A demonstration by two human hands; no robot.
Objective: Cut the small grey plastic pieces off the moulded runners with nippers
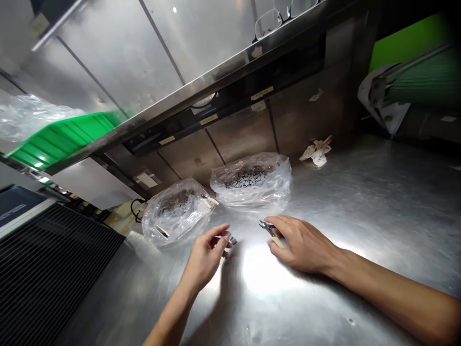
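Between the fingers of my left hand (208, 257) is a small grey part (232, 238); its exact kind is too small to make out. My right hand (302, 242) is closed around a pair of side cutters (268, 227) with pale handles, the jaws pointing left toward the grey part. Beyond my hands lies a clear plastic bag (252, 199) with many small grey parts (248, 178) in it. To its left, another clear bag (180, 223) holds similar dark parts, and a second pale-handled tool (210, 200) rests at its right edge.
Both bags lie on the metal worktop (342, 211). A crumpled white cloth or tissue (317, 151) sits at the back. Overhead, a metal shelf (216, 72) carries a green bin (68, 137) and eyeglasses (268, 21). A black ribbed surface (61, 269) is at left, a green conveyor-like belt (425, 86) at right.
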